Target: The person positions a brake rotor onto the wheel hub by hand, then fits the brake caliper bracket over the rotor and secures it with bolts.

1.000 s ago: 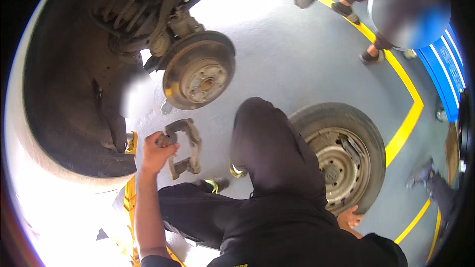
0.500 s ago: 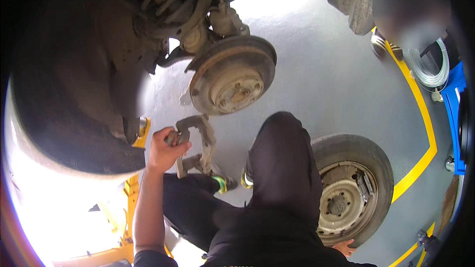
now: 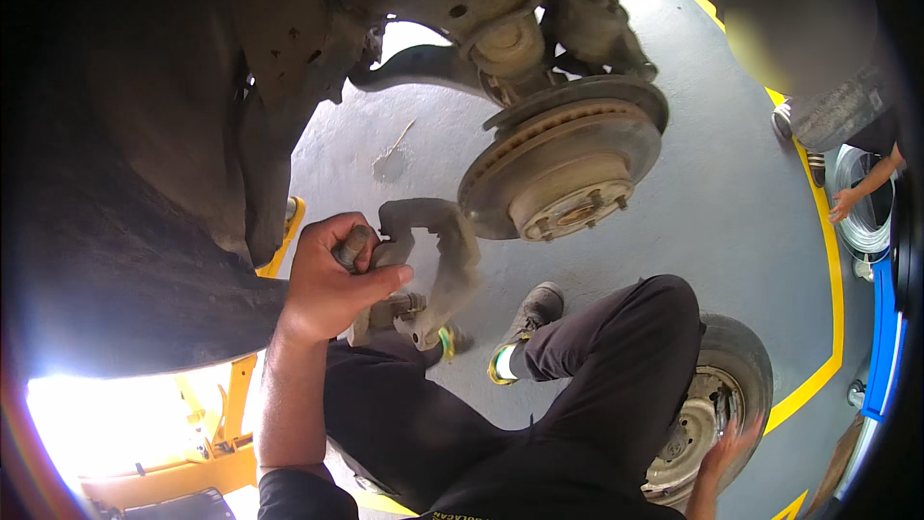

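Observation:
My left hand (image 3: 332, 279) is closed around a worn metal brake caliper bracket (image 3: 452, 255), held below and left of the brake disc. A cylindrical end of the metal pokes out above my fingers. The rusty brake disc (image 3: 539, 169) hangs on its hub under the vehicle, the bracket's upper right side close to its edge. At lower right my right hand (image 3: 731, 445) reaches over the wheel (image 3: 746, 351) lying on the floor, its fingers stretched out and a little blurred. Dark pieces like brake pads (image 3: 722, 403) rest in the wheel's rim, partly hidden by that hand.
Suspension arms (image 3: 423, 67) and a dark wheel-arch liner (image 3: 164, 183) loom above and left. A yellow stand (image 3: 231, 404) is at lower left. Another person's hand (image 3: 849, 204) is by a coil of clear tubing (image 3: 861, 183) at far right, beyond a yellow floor line (image 3: 835, 299).
My left hand has raised the bracket closer to the disc. My right hand has come up from the tyre's lower edge over the rim. My view and right knee have shifted.

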`<state>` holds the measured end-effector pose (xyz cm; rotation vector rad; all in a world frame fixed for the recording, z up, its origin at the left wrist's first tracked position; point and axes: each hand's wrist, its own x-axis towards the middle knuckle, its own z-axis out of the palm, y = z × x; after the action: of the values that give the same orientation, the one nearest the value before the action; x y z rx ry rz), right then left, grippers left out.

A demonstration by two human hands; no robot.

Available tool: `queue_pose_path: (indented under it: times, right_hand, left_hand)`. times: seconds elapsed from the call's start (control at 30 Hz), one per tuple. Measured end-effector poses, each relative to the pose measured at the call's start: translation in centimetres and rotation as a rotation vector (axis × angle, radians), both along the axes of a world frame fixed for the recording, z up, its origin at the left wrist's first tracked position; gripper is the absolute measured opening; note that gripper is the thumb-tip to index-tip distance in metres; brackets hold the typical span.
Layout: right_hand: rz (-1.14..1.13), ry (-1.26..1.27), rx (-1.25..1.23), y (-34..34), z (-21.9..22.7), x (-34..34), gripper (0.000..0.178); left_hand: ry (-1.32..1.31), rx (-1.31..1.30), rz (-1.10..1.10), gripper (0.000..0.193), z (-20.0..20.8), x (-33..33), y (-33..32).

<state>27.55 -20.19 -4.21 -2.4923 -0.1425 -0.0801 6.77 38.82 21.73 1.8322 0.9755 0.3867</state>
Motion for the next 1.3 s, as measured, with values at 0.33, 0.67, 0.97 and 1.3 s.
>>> queue_pose_path:
  times: [0.33, 0.67, 0.97, 1.3]
  right_hand:
    - [1.342, 0.863, 0.996, 45.1, 12.1, -8.6, 0.054]
    - [0.885, 0.976, 1.296, 50.5, 4.9, -12.3, 0.034]
    - [1.061, 0.699, 1.442, 48.6, 0.7, -9.9, 0.051]
    - [1.109, 1.646, 1.395, 48.2, 3.9, -7.8, 0.047]
  left_hand:
    - [-0.142, -0.122, 0.200, 0.039, -2.3, -1.2, -0.4]
    - [-0.120, 0.113, 0.127, 0.031, -5.3, -2.4, -1.4]
    - [-0.415, -0.349, 0.502, 0.029, -6.0, -2.4, 2.9]
    - [-0.323, -0.551, 0.264, 0.021, -7.6, -0.9, 1.9]
